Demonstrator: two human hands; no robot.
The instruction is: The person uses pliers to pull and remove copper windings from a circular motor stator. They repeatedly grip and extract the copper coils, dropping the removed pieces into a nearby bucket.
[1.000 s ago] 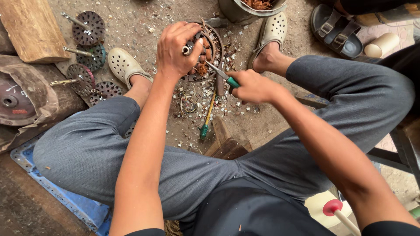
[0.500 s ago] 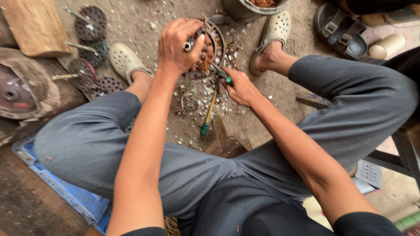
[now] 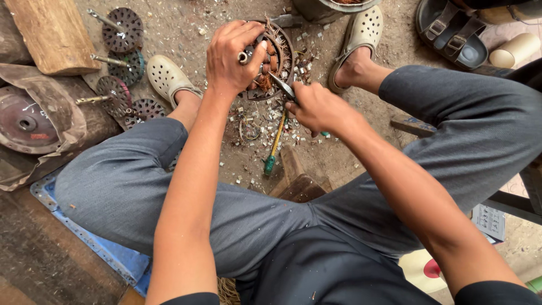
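My left hand (image 3: 230,56) grips a round metal motor stator (image 3: 279,53) with copper windings, held tilted on the dirt floor between my feet. A short metal shaft sticks up by my left thumb. My right hand (image 3: 317,107) is closed on a hand tool with a green handle, its metal tip (image 3: 282,86) pushed against the stator's windings. A yellow-shafted screwdriver (image 3: 274,146) with a green handle lies on the ground just below my right hand.
Several perforated metal discs on shafts (image 3: 119,28) lie at the upper left beside a wooden block (image 3: 51,34). A rusty round part (image 3: 25,121) sits in a sack at left. Sandals (image 3: 449,31) and a pot (image 3: 327,7) lie beyond. Scrap bits litter the floor.
My right hand has drawn closer to the stator with the tool, and my left hand has shifted its hold on the rim. The view has tipped slightly.
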